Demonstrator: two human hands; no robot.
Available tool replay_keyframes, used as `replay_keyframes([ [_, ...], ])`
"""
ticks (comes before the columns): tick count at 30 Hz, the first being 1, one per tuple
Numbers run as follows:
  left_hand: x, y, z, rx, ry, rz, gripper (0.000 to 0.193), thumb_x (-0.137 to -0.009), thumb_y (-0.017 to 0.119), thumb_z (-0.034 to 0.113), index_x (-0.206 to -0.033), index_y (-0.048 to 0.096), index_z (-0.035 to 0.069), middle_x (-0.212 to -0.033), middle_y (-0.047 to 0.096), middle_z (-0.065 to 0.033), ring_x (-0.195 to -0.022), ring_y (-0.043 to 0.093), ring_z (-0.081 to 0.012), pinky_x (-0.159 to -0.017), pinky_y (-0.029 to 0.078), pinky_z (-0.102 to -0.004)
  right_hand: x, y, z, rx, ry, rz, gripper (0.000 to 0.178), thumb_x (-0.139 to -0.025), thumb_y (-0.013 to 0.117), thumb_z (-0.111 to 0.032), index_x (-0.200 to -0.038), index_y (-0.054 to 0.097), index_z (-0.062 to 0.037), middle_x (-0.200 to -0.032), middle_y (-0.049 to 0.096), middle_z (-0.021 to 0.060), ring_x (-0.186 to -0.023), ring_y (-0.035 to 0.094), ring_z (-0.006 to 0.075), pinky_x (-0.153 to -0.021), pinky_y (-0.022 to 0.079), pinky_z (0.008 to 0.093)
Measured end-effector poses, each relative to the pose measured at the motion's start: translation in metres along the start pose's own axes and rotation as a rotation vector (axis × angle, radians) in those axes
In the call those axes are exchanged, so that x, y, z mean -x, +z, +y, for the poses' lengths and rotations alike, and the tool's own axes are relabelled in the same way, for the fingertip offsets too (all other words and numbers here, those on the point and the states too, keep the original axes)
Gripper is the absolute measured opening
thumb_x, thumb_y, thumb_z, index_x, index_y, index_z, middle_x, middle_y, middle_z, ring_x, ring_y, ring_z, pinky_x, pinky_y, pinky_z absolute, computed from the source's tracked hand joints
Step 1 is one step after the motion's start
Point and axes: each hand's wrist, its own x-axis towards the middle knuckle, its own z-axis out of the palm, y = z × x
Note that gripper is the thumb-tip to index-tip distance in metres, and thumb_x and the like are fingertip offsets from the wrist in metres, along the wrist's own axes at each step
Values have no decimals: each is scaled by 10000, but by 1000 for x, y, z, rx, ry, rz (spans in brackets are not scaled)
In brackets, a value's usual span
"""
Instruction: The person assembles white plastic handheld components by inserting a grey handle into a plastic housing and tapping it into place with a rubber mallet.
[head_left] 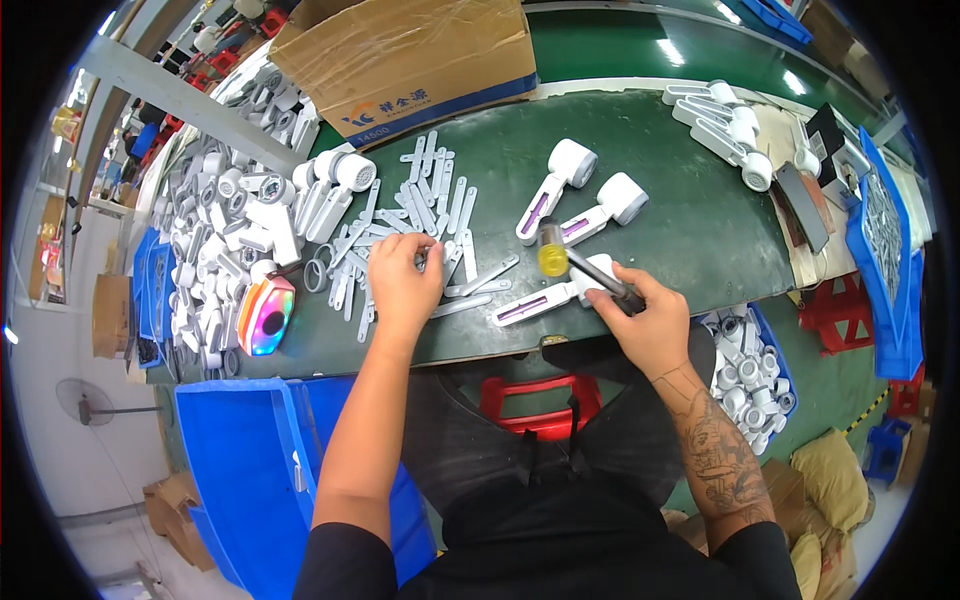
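My left hand (405, 283) is over a pile of flat grey plastic strips (420, 205), its fingertips pinched together. Whatever is between those fingertips is hidden. In my right hand (645, 315) is a small hammer with a dark handle and a yellow translucent striking face (552, 260). Partly under that hand lies a white housing (535, 305) with a round head and a purple-lined slot in its handle. Two similar housings, an upper one (560, 180) and a lower one (615, 202), lie just beyond the hammer, their slots showing purple too.
White and grey housings heap up on the left beside a glowing multicoloured speaker-like device (267, 315). A cardboard box (410, 70) stands at the back. Finished-looking housings (725, 130) and a phone-like slab (800, 205) lie right. Blue bins (240, 460) flank my lap.
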Motion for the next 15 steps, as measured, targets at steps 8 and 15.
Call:
replay_keyframes([
  [8, -13, 28, 46, -118, -25, -202, 137, -864, 862, 164, -929, 784, 71, -895, 775, -116, -920, 706, -366, -837, 554, -496, 3, 3, -10, -36, 60, 9, 476, -861, 943, -407, -1170, 818, -67, -806, 790, 128, -692, 773, 274, -661, 592, 375],
  [15, -16, 4, 67, 205, 220, -56, 216, -924, 764, 20, -1135, 789, 64, -973, 732, -132, -891, 698, -365, -792, 562, -480, 5, 10, -6, -64, 28, 35, 459, -870, 924, -425, -1163, 813, -90, -824, 802, 125, -719, 784, 314, -658, 602, 406],
])
